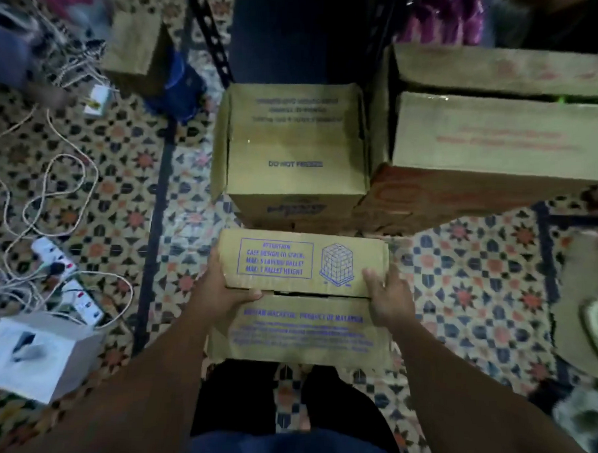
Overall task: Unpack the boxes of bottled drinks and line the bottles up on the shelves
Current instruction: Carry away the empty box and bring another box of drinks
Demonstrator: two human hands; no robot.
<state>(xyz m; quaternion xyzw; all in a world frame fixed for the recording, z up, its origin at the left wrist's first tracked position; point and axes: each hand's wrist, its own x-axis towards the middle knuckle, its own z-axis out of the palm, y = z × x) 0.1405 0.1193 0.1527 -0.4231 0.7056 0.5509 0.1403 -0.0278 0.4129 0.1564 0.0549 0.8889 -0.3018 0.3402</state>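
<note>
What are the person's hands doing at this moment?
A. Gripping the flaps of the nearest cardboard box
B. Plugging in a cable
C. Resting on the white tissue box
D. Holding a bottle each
A: the left hand and right hand grip the far flap of the nearest box.

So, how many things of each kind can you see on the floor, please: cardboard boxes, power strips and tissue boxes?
Cardboard boxes: 5: the held box, the middle box, the two right boxes, the far-left box.
Power strips: 2.
Tissue boxes: 1.
Total: 8.
Left hand and right hand have a grip on the held box.
</note>
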